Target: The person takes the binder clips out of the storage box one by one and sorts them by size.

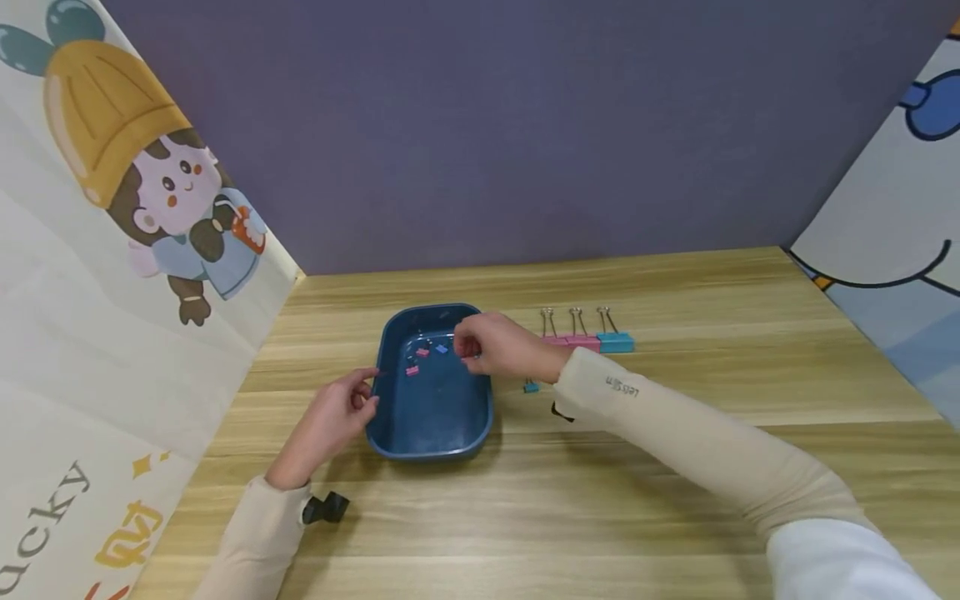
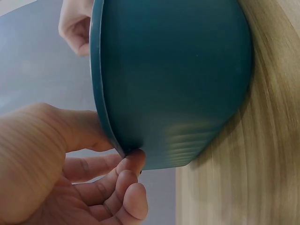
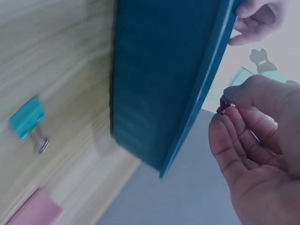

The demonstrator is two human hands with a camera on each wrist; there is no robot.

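Observation:
A deep blue plastic bin [image 1: 431, 433] stands on the table with several small pink and blue binder clips [image 1: 412, 371] lying on its floor. My left hand [image 1: 333, 425] grips the bin's left rim, thumb on one side and fingertips on the other. Above the bin's right rim, my right hand [image 1: 498, 346] pinches a small dark reddish binder clip [image 3: 224, 105] between thumb and fingertip. In the head view its fingers hide that clip. A small teal binder clip [image 1: 531, 387] lies on the table, just right of the bin.
Behind my right wrist, large binder clips stand in a row, pink ones [image 1: 583, 342] beside a blue one [image 1: 615, 342], handles pointing back. The wood-grain table [image 1: 420, 533] meets a purple-grey wall [image 1: 525, 150] behind and a cartoon-printed panel [image 1: 187, 333] at left.

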